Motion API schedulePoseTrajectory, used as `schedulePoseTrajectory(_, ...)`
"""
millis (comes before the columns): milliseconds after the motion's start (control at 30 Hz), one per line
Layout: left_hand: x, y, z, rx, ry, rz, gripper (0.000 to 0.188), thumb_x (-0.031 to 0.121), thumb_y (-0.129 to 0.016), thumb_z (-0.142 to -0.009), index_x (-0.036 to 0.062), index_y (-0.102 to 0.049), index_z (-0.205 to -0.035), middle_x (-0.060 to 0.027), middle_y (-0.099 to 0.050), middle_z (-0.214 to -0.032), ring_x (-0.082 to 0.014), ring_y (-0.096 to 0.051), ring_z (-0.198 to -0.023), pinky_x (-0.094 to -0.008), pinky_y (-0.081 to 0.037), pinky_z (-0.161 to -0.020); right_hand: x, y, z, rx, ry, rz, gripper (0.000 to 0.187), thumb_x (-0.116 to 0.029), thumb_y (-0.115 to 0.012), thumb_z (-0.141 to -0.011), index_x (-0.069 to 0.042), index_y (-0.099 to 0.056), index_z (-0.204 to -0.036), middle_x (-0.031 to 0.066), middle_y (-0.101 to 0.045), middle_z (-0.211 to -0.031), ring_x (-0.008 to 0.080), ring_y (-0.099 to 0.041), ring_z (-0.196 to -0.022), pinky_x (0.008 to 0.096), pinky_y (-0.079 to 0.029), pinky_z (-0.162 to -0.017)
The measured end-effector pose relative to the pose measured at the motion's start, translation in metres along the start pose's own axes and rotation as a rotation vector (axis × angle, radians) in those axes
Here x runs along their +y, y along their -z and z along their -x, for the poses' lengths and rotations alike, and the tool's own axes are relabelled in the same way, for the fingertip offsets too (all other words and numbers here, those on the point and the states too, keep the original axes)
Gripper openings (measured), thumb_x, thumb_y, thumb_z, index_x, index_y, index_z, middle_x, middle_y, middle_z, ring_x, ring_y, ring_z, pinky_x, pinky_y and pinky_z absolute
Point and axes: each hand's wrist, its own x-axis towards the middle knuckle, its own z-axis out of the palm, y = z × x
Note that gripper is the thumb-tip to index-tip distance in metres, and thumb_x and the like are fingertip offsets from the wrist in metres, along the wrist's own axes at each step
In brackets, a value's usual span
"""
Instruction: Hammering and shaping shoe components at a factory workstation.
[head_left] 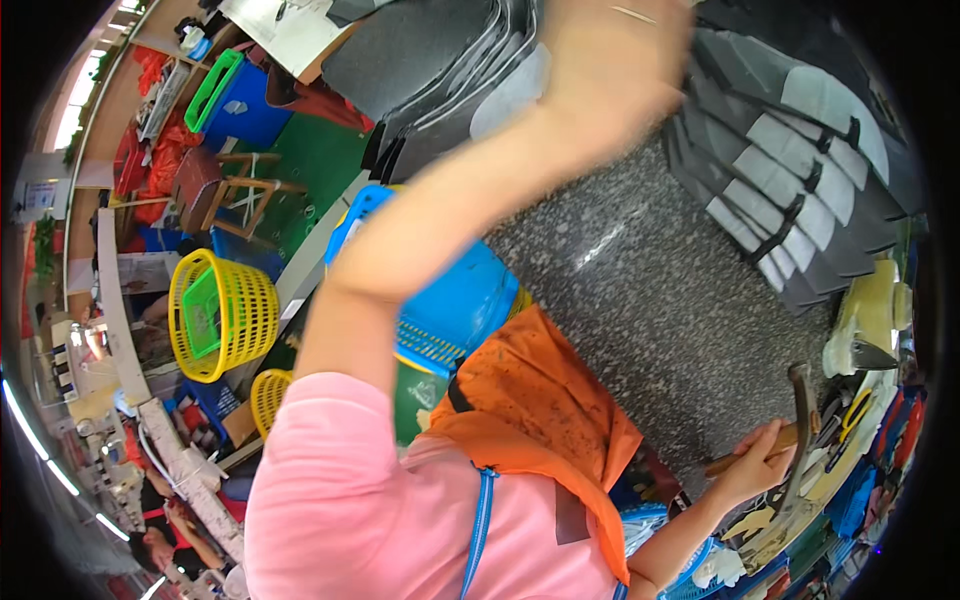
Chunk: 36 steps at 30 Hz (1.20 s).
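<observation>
My left arm reaches across to the top edge of the head view, where my left hand (625,45) is blurred and its fingers are cut off. It is over or beside a stack of dark grey sheet pieces (410,70). Low on the right, my right hand (755,465) is closed around the wooden handle of a hammer (803,405). The hammer's dark curved metal head points away from me, near the table's right end. Beyond it, overlapping grey pieces with pale patches and black straps (800,185) lie fanned on the speckled stone tabletop (640,290).
Scissors with yellow handles (856,412) and a yellowish glue-smeared container (868,315) are at the right edge. A blue basket (465,305) stands under my left arm. Further left are a yellow basket (245,310), a wooden stool (245,190) and a blue bin (250,110). Another person (165,545) is at lower left.
</observation>
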Motion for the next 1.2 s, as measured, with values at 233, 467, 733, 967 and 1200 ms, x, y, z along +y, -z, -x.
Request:
schedulePoseTrajectory(233, -0.111, 0.052, 0.091, -0.352, -0.043, 0.011, 0.041, 0.024, -0.076, -0.069, 0.0091, -0.062, -0.105, -0.0193, -0.055, -0.118, -0.0327, -0.059, -0.100, -0.0412, -0.049, -0.079, -0.010, -0.030, -0.003, -0.292, -0.007, -0.022, 0.008, -0.010, -0.058, -0.095, -0.004, -0.059, -0.101, -0.0009, -0.051, -0.068, 0.0041, -0.043, -0.052, 0.0196, -0.033, -0.047)
schedulePoseTrajectory(467, 0.022, 0.060, 0.122, -0.775, -0.504, 0.640, 0.027, 0.018, -0.072, -0.068, 0.0075, -0.066, -0.092, -0.0168, -0.053, -0.120, -0.0345, -0.049, -0.117, -0.0504, -0.034, -0.103, -0.071, -0.065, -0.009, -0.585, 0.503, 0.144, 0.026, -0.004, -0.064, -0.084, 0.001, -0.054, -0.107, 0.0116, -0.061, -0.108, 0.0290, -0.058, -0.097, 0.0326, -0.041, -0.093)
schedulePoseTrajectory(733, 0.116, 0.026, 0.151, -0.167, -0.450, 0.429, 0.018, 0.019, -0.060, -0.069, 0.0020, -0.066, -0.073, -0.0116, -0.057, -0.099, -0.0278, -0.052, -0.099, -0.0429, -0.038, -0.099, -0.034, -0.047, -0.014, -0.814, -0.016, 0.139, 0.023, -0.003, -0.065, -0.086, 0.000, -0.055, -0.107, 0.0049, -0.057, -0.092, 0.0160, -0.054, -0.084, 0.0273, -0.044, -0.081)
schedulePoseTrajectory(967, 0.077, 0.070, 0.137, -0.175, -0.217, 0.595, 0.026, 0.028, -0.068, -0.078, 0.0074, -0.055, -0.070, -0.0057, -0.054, -0.066, -0.0235, -0.058, -0.055, -0.0367, -0.044, -0.047, -0.004, -0.032, -0.043, -0.716, 0.164, 0.199, 0.018, -0.006, -0.063, -0.090, -0.001, -0.056, -0.105, 0.0043, -0.055, -0.092, 0.0141, -0.053, -0.086, 0.0280, -0.045, -0.080)
schedulePoseTrajectory(1200, 0.006, 0.114, 0.058, -0.089, 0.002, 0.141, 0.023, 0.025, -0.068, -0.075, 0.0028, -0.062, -0.070, -0.0131, -0.059, -0.062, -0.0327, -0.064, -0.061, -0.0435, -0.050, -0.056, -0.008, -0.010, -0.040, -0.640, 0.022, 0.295, 0.044, -0.018, -0.063, -0.091, 0.003, -0.051, -0.127, 0.0140, -0.058, -0.119, 0.0222, -0.055, -0.107, 0.0340, -0.040, -0.097)
